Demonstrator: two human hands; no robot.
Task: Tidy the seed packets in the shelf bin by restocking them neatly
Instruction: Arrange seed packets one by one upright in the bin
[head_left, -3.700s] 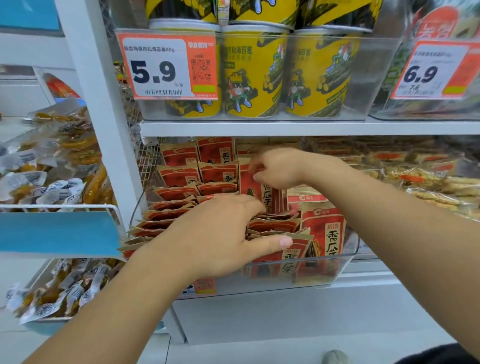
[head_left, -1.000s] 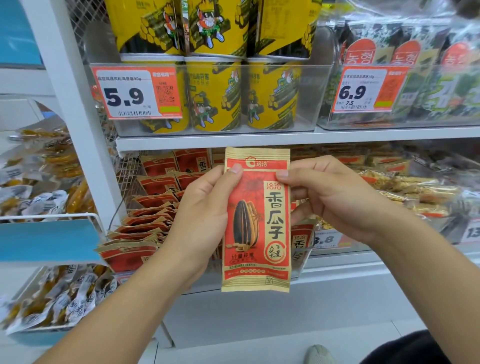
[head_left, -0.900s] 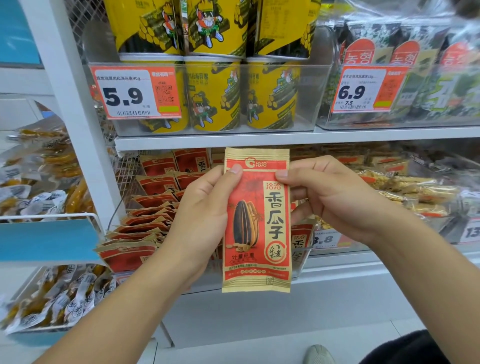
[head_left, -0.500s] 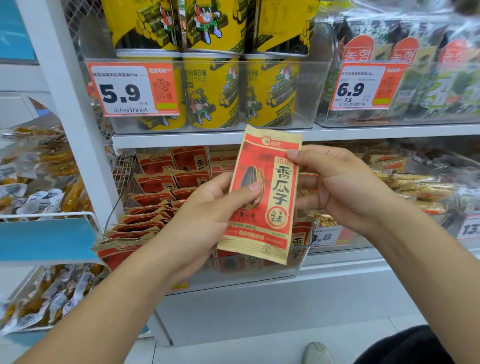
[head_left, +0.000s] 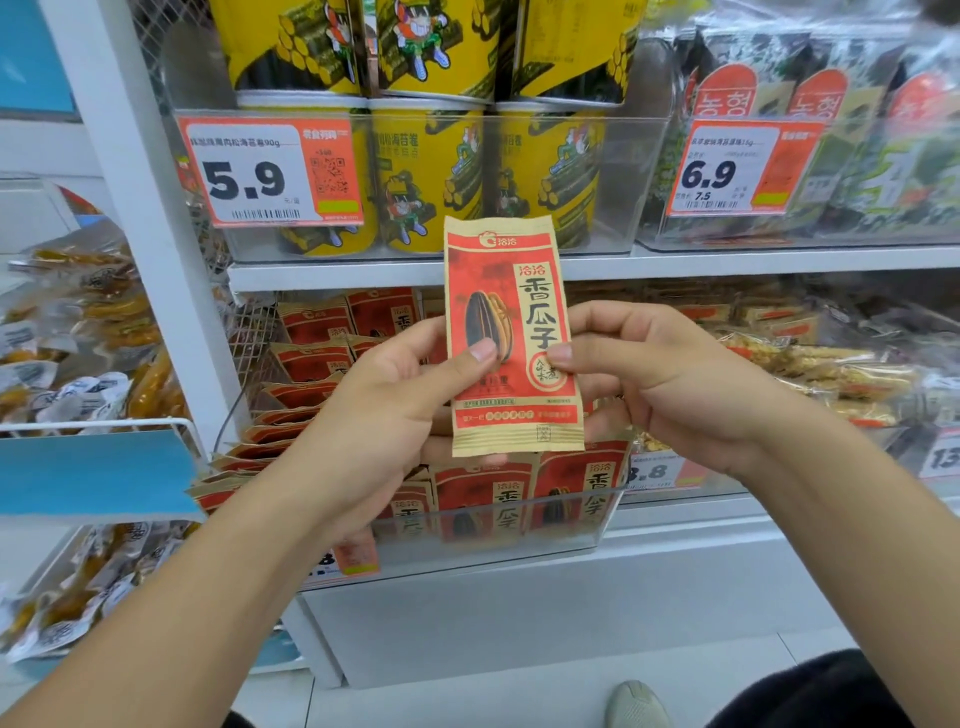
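Pinching 1 seed packet (head_left: 511, 343) upright between my left hand (head_left: 395, 415) and right hand (head_left: 670, 384), thumbs pressed on its front, just above the clear bin (head_left: 597, 519) of packets.

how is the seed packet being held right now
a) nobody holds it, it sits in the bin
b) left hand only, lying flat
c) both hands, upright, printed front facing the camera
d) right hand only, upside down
c: the left hand and the right hand each pinch a side of the seed packet, with a thumb on its front, and it stands upright in front of the shelf bin with its print readable.
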